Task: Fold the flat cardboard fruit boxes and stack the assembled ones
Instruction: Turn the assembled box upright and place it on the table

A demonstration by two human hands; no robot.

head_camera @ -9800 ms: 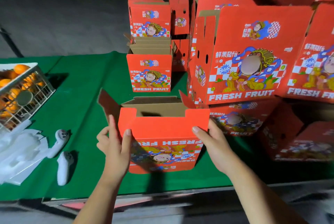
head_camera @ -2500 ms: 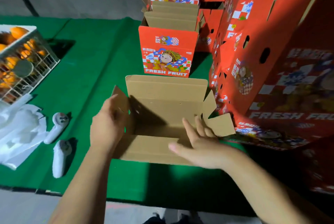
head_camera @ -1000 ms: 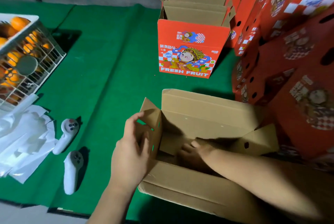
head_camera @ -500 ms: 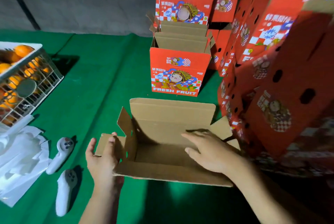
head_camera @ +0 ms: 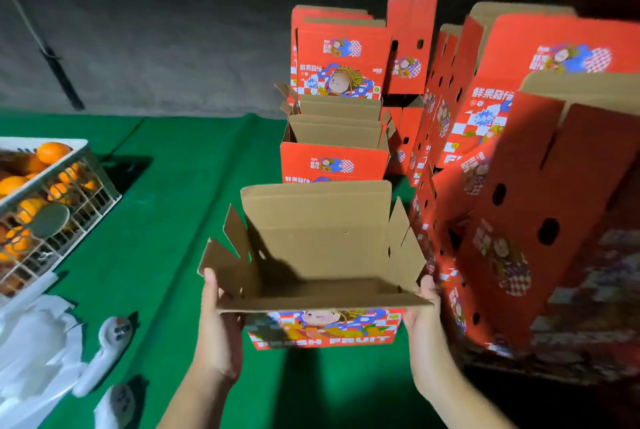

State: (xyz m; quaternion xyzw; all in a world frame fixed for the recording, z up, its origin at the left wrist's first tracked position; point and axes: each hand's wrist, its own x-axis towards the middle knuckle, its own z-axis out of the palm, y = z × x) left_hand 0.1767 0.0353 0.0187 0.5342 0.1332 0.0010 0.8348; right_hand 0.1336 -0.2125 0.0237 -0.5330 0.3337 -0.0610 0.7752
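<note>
While both hands are lifting it over the green desk (head_camera: 180, 206), the red-printed brown cardboard fruit box (head_camera: 322, 265) is gaping open.
Left hand (head_camera: 218, 328) and right hand (head_camera: 424, 314) are gripping its end walls, fingers curled; seemingly light, stiff, crushable, so holding low at corners is advisable.

A fruit-packing workspace, by the look of it: a long table covered in green felt cloth (head_camera: 180, 220) stands against a bare grey concrete wall (head_camera: 156, 40). A white wire crate of oranges (head_camera: 45, 206) sits at its left, and stacks of red printed cardboard fruit boxes (head_camera: 519, 158) crowd the right.
</note>
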